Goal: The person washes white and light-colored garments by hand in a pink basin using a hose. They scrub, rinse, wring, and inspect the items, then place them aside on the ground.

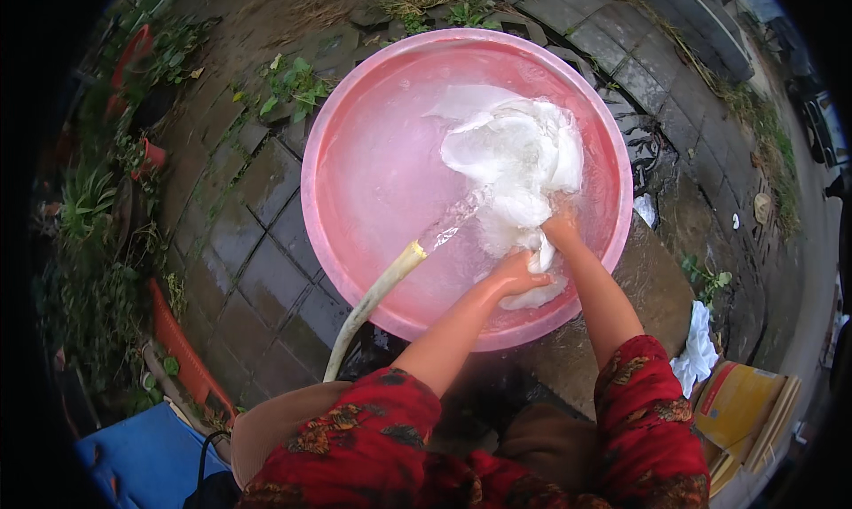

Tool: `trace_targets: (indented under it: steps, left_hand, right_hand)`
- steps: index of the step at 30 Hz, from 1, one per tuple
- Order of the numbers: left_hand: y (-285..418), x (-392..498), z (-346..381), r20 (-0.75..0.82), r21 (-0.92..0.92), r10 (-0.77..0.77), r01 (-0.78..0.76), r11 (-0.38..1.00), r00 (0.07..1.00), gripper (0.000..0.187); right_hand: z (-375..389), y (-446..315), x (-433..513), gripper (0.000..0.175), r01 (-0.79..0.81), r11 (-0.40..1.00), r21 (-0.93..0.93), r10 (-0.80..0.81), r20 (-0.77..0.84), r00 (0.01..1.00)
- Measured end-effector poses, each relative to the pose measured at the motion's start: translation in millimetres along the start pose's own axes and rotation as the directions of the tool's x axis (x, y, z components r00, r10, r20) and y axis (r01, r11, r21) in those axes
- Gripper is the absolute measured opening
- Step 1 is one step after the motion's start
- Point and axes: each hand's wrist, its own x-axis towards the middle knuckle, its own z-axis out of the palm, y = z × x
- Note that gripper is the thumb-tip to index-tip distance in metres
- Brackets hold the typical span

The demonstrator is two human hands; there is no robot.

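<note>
White wet cloth [526, 146] lies bunched in a large round pink plastic basin [323, 243] that holds water. Low in the basin, my left hand [519, 274] is closed on a gathered part of the cloth, its thumb towards the right. My right hand [562, 226] is at the cloth's right lower edge, with its fingers hidden by water and fabric, so its grip does not show. From a pale hose [383, 286] over the basin's near left rim, water pours against the cloth beside my hands.
Wet paving slabs [266, 263] surround the basin. Plants and an orange-red planter [180, 342] stand at left, with a blue panel [150, 452] below. At right are a crumpled white plastic bag [695, 349] and flattened yellow cardboard [739, 402].
</note>
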Motion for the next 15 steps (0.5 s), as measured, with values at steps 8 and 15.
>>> trace_targets:
  steps: [8, 15]
  left_hand:
    - [-10, 14, -36, 0.307, -0.951, -0.359, 0.298, -0.082, 0.882, 0.085]
    - [-2, -8, -58, -0.179, -0.954, 0.056, -0.16, -0.256, 0.982, 0.055]
  right_hand:
    - [-3, -32, -57, 0.048, -0.073, 0.943, 0.326, 0.103, -0.074, 0.992]
    - [-64, -104, -120, 0.049, 0.083, 0.986, 0.145, -0.148, 0.522, 0.84]
